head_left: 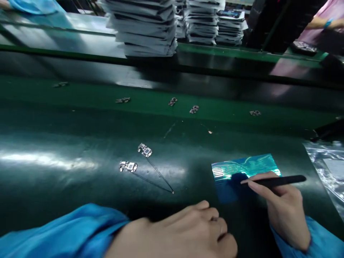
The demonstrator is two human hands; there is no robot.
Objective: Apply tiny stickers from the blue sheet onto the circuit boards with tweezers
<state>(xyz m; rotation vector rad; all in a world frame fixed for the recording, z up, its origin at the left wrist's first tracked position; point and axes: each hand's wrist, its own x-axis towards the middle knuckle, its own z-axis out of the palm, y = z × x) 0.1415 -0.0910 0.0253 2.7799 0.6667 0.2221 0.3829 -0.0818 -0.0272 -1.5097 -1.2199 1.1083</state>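
A dark green conveyor belt point(67, 143) fills the view, glossy with glare, and a second green line runs behind it at twelve o'clock, loaded with tall stacks of flat white-and-black packs point(145, 28). At two o'clock a co-worker's arm point(319, 23) in pink reaches over the far line.

The right hand point(286, 211), in a blue sleeve at five o'clock, pinches a pair of black tweezers point(274, 181) between thumb and forefinger; the tool lies nearly flat, its handle end pointing to three o'clock and its tip end hidden behind the fingers. Under the fingertips lies a shiny blue-green film sheet point(245, 170) flat on the belt. The left hand point(185, 233), at six o'clock, rests loosely curled on the belt, knuckles up, and grips nothing that shows.

At ten o'clock from the left hand lie two small circuit boards point(128, 166), close together, one point(145, 149) just beyond the other. Five more small boards point(194, 109) sit well apart in a row farther up the belt. A clear plastic bag point(328, 168) lies at the three o'clock edge.
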